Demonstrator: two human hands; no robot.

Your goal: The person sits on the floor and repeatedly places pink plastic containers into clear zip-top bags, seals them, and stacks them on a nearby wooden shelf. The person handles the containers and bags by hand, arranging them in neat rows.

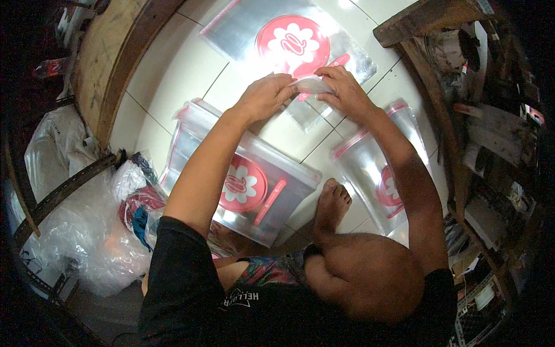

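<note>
Both my hands pinch a bunched, whitish edge of a clear plastic bag [312,86] over the floor. My left hand [267,96] grips its left end, fingers pressed together. At the other end, my right hand [348,93] curls thumb and fingers around the plastic. Part of the bag seems to hang below my hands, but its outline is hard to make out. Just beyond lie flat clear bags [293,44] printed with a pink-red disc and white flower. Similar printed bags [245,184] lie stacked under my left forearm; another pile [381,168] is partly hidden by my right forearm.
White floor tiles [191,75] run beneath the bags. A wooden panel [113,63] stands at the left, and a wooden frame [428,26] at the right. Crumpled clear plastic [87,231] is heaped at lower left. My bare foot [333,207] rests between the nearer stacks.
</note>
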